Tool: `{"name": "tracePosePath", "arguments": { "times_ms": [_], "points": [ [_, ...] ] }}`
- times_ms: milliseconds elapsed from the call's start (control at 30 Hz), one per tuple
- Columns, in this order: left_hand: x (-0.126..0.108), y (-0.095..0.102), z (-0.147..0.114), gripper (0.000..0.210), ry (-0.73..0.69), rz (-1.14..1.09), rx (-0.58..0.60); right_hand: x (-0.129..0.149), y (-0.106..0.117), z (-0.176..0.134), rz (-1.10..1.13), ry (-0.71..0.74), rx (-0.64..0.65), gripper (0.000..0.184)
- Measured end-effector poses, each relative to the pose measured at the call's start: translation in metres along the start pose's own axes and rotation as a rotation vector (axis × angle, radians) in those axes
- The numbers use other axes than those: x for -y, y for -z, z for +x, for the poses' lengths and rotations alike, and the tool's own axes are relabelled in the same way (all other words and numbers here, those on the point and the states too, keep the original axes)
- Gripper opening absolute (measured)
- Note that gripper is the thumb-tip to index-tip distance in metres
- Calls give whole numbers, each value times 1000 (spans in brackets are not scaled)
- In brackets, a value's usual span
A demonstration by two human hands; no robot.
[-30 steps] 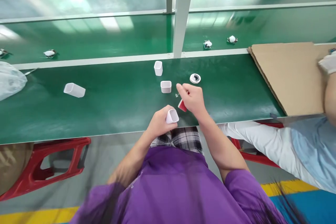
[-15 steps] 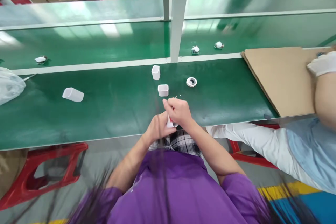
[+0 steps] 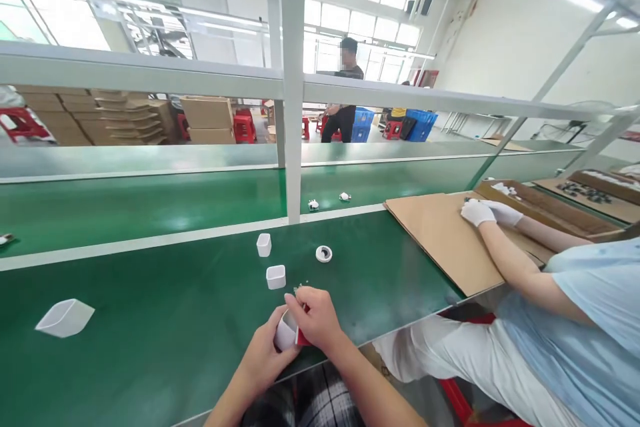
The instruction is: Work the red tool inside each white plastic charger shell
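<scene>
- Since the earlier frame, the right hand has uncovered more of the white cup.
- Far left, a squarish tub lies tipped on the glossy green workbench.
- By the near edge, the left hand grips the cup.
- The right hand pinches a red piece, mostly hidden, beside its mouth.
- Beyond flat cardboard, a co-worker is cut off.

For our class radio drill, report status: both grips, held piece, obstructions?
Left grip around white square-mouthed plastic cup. Right grip on flat red piece at its mouth. Nothing visibly blocking; another white plastic cup upright just beyond.
</scene>
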State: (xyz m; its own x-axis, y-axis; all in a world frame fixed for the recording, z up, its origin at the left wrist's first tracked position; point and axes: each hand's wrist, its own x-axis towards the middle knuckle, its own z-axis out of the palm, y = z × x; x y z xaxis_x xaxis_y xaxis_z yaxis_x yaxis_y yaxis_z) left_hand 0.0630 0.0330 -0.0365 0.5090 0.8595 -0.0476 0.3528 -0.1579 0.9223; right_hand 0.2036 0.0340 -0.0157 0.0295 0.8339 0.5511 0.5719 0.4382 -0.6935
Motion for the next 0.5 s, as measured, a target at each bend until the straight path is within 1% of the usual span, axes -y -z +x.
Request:
{"name": "tracePosePath", "arguments": {
  "times_ms": [67,133,167,200,267,333,367,433,467,500],
  "points": [
    [0,-1,4,35,46,15,30,0,-1,-2,-35,60,14,44],
    [1,-3,7,22,48,43,33,1,-3,-3,-103,102,81,42],
    [2,-3,8,19,34,65,20,2,-4,-2,-140,91,121,41],
    [1,-4,8,20,21,99,-6,2,-5,0,-170,56,157,40],
    [-2,-3,6,25,3,200,-60,2,-6,7,-196,-62,212,38],
    [-8,-1,3,22,3,339,-64,0,-3,17,-181,-176,252,40],
    [-11,0,2,20,-15,382,-42,-2,-1,21,-175,-235,258,42],
    [-14,1,1,13,-26,401,-71,-2,4,26,-167,-338,247,47],
    [-16,1,1,11,-26,388,-96,0,6,27,-155,-358,256,48],
    [-16,0,0,11,-19,378,-116,4,6,26,-155,-338,276,49]
  ]
}}
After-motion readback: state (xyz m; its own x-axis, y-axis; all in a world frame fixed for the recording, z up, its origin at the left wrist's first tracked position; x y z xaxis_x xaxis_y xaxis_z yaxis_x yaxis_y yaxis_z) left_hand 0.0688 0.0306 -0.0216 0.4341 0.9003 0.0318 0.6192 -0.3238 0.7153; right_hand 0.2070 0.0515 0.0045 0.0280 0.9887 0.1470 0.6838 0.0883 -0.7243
